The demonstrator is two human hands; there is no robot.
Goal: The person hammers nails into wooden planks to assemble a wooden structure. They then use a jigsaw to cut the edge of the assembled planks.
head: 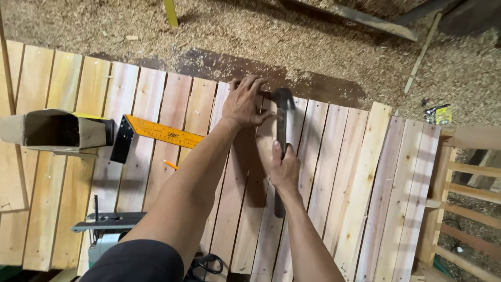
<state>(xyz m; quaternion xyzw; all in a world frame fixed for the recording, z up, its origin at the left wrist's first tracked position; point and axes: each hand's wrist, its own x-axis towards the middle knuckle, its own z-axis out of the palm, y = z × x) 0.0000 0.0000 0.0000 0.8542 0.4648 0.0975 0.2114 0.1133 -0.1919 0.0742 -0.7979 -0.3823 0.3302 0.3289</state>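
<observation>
Right hand (285,169) is wrapped closed around the dark handle of a hammer (282,137), gripping about midway along the shaft; the butt end sticks out below the hand toward the person. Hammer's long axis runs nearly straight away from the person, in line with the slats. Its dark metal head (284,96) sits at the far end, near the far edge of the slatted wooden panel (339,172), with the head turned crosswise toward the left hand.

Left hand (244,102) lies palm down on the slats just left of the hammer head, fingers spread and bent, fingertips pinched at a small spot right beside the head. Whether anything is held between those fingertips cannot be told; too small.

Panel: pale and reddish slats laid side by side, lengths running away from the person.

On the panel, left: orange-yellow square with black stock (151,134), blade angled toward the left forearm; pencil (170,164) just below it; open cardboard box (57,130) further left. Power tool (107,230) at near left edge. Sawdust-covered floor (313,42) beyond the panel.
</observation>
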